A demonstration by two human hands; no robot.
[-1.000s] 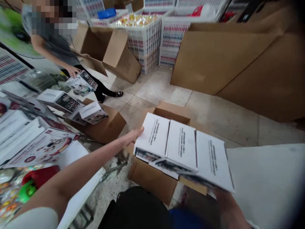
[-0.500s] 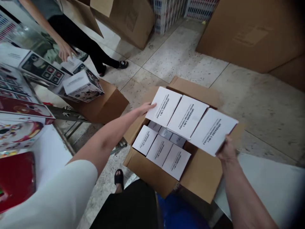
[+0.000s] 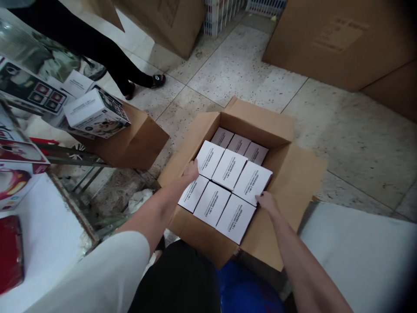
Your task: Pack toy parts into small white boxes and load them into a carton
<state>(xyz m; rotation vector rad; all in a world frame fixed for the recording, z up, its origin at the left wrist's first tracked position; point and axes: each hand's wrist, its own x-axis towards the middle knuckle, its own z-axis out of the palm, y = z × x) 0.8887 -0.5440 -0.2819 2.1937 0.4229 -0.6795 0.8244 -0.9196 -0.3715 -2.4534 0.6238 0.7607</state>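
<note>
Three white product boxes (image 3: 229,168) form a row between my hands, inside the open cardboard carton (image 3: 299,174). My left hand (image 3: 191,169) presses against the row's left end, and my right hand (image 3: 266,201) grips its right end by the near corner. Their tops read "UPGRADED 2-IN-1". A near row of white boxes (image 3: 212,203) sits beside them against the carton's front wall. Beyond, a far row of boxes (image 3: 240,144) lies lower in the carton. The fingertips of both hands are partly hidden by the boxes' sides.
A brown carton (image 3: 143,141) with printed boxes (image 3: 97,114) on it stands at the left, beside a white table (image 3: 58,230). A person's legs (image 3: 94,43) are behind it. Large cartons (image 3: 319,43) stand at the back. A pale surface (image 3: 358,248) is at right.
Both hands have lowered the row of three boxes from above the carton down into it, beside the near row. The far, lower boxes now show beyond. The view has shifted slightly.
</note>
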